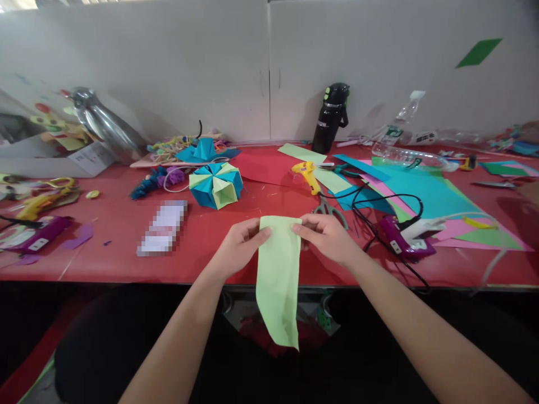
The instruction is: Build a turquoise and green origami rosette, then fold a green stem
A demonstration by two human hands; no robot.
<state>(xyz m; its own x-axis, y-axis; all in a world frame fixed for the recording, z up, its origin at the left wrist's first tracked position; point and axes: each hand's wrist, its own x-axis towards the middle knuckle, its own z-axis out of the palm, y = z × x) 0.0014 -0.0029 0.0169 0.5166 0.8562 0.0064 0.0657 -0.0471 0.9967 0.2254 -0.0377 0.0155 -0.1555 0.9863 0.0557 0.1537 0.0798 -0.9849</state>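
A strip of pale green paper (pixel 278 275) hangs down over the table's front edge, its lower end curling to a point. My left hand (pixel 242 247) pinches its upper left corner between thumb and fingers. On the opposite corner, my right hand (pixel 326 238) is closed in the same way. Behind my hands sits a folded blue and pale green paper ball (pixel 216 185). Just past my right hand lie a pair of scissors (pixel 330 212), partly hidden, and a yellow hot glue gun (pixel 309 177).
Left of the ball lies a phone (pixel 163 227), blurred out. A purple power strip (pixel 406 238) with black cables is at the right, beside stacked coloured paper (pixel 425 188). Along the wall stand a black bottle (pixel 331 119) and a leaning steel jug (pixel 107 126). Clear plastic bottles (pixel 415 154) lie behind.
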